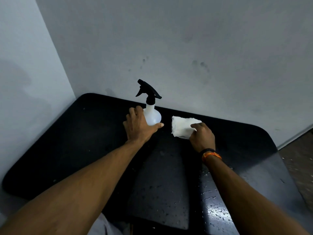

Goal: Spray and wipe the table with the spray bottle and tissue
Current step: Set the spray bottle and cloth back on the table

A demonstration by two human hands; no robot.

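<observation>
A white spray bottle (153, 114) with a black trigger head stands upright near the far edge of the black table (81, 141). My left hand (138, 126) wraps its round base, with the thumb under the bottle's right side and the fingers behind its left. To the right lies a folded white tissue (182, 126) flat on the table. My right hand (202, 138) pinches the tissue's near right corner, fingers curled over it. Small water droplets speckle the near half of the table.
A grey wall (186, 48) rises right behind the table, and a second wall (25, 73) closes the left side. The table's right edge drops to a brown floor (299, 160). Orange and black bands sit on my right wrist.
</observation>
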